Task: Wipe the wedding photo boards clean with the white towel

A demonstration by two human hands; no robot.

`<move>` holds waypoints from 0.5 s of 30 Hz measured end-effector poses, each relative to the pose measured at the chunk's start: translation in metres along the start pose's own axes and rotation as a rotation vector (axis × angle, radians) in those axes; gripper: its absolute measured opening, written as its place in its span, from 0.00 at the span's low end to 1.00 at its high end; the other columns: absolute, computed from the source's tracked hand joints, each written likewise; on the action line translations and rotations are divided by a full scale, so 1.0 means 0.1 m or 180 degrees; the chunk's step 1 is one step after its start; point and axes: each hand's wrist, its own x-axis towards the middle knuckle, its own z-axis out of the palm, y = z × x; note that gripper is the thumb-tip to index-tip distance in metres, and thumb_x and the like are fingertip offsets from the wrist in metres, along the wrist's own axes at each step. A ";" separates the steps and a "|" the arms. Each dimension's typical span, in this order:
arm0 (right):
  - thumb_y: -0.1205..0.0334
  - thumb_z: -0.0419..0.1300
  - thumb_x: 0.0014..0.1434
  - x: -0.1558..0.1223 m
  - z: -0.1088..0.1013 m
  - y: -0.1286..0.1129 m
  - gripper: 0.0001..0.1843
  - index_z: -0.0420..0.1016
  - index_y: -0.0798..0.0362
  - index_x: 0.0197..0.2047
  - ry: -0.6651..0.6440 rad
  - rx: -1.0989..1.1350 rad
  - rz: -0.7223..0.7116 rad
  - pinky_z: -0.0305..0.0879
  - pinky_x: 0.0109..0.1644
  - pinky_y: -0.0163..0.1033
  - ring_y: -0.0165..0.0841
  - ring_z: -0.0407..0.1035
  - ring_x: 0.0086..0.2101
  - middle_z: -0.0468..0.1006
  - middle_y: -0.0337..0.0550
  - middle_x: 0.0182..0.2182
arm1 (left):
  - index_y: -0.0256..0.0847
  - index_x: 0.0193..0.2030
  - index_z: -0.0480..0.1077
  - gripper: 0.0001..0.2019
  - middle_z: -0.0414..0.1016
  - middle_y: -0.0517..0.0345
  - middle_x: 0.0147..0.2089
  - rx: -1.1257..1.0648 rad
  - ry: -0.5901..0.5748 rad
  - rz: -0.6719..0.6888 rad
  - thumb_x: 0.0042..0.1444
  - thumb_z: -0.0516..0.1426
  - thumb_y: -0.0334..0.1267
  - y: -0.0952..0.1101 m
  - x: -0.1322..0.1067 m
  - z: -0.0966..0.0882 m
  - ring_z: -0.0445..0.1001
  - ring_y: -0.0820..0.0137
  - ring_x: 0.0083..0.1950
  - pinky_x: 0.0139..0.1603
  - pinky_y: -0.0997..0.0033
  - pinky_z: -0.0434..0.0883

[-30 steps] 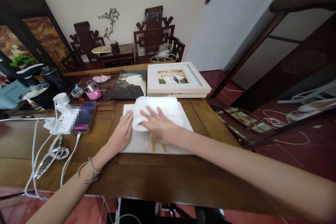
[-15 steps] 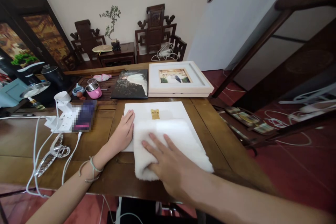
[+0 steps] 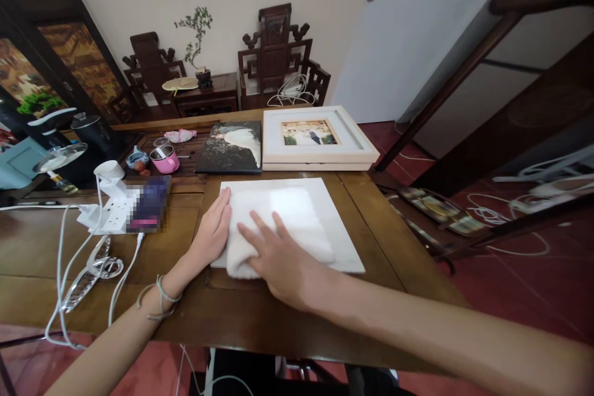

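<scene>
At your far left, white cables loop around a power strip and a silver hair clip, all well apart from where your hands rest, which probably leaves your forearms free of snags. Next comes your left hand, its fingers straight, close together and gripping nothing, laid along the left edge of a white board; that placing looks meant to steady it against sliding on the wooden counter. Just to the right, a white cloth lies folded on the board and covers much of it, its near edge reaching the board's near side. Your right hand rests on top of it with the fingers spread rather than clenched, likely so the pressure goes out over a broad patch. Beyond the board sit a dark picture and, right of that, a pale picture frame, apart from the cloth. The board's middle is hidden by cloth and hand, and its underside is out of sight. You cannot tell whether your right thumb pinches the fold, or whether your left fingertips hook over the edge. Pixelation masks the item beside the power strip, and your forearms run out of view.
</scene>
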 end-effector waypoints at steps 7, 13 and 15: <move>0.73 0.57 0.50 -0.39 0.08 0.10 0.22 0.77 0.55 0.48 0.0089 0.0606 -0.0812 0.36 0.65 0.67 0.55 0.37 0.65 0.54 0.51 0.66 | 0.32 0.68 0.51 0.28 0.49 0.47 0.71 0.0102 -0.0227 0.0000 0.68 0.37 0.45 0.05 -0.04 0.00 0.48 0.66 0.72 0.71 0.59 0.47; 0.82 0.50 0.44 -0.38 -0.03 0.57 0.29 0.77 0.54 0.47 0.0453 0.0589 -0.0461 0.43 0.67 0.56 0.44 0.47 0.65 0.63 0.49 0.62 | 0.27 0.67 0.51 0.27 0.50 0.41 0.70 0.0613 -0.0619 0.0299 0.67 0.36 0.41 0.00 -0.03 0.04 0.46 0.63 0.72 0.71 0.54 0.45; 0.81 0.49 0.44 -0.26 -0.06 0.71 0.29 0.76 0.55 0.47 0.0616 0.0649 -0.0210 0.51 0.64 0.55 0.45 0.54 0.62 0.67 0.53 0.59 | 0.28 0.67 0.52 0.26 0.51 0.40 0.70 0.0697 -0.0629 0.0340 0.67 0.37 0.40 0.00 -0.03 0.05 0.46 0.62 0.72 0.71 0.53 0.45</move>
